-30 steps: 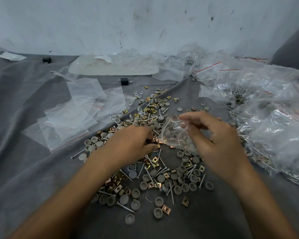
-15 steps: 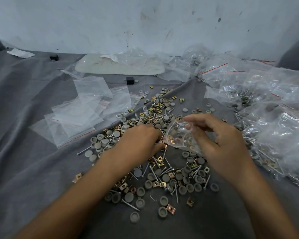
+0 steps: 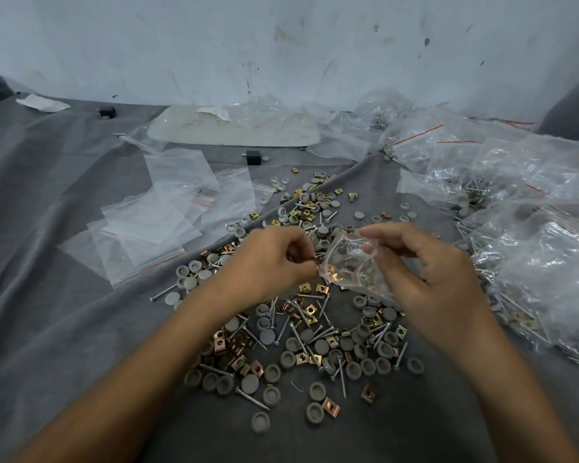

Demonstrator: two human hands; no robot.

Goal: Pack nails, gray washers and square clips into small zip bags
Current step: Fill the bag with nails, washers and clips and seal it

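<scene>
My right hand (image 3: 425, 272) holds a small clear zip bag (image 3: 351, 265) by its mouth, thumb and fingers spreading the opening; a few clips and washers show inside. My left hand (image 3: 271, 262) has its fingers curled and pinches a small square clip (image 3: 315, 261) right at the bag's left edge. Below both hands lies a loose pile on the grey cloth: gray washers (image 3: 321, 347), brass square clips (image 3: 238, 345) and nails (image 3: 251, 397).
Empty zip bags (image 3: 154, 228) lie spread to the left. Filled bags (image 3: 532, 235) heap up along the right side. A white flat board (image 3: 231, 132) under plastic sits by the back wall, with a small black block (image 3: 253, 157) in front of it.
My left hand has lifted from the pile and come up to the bag's mouth with a clip. The right hand has raised the bag slightly and opened it wider.
</scene>
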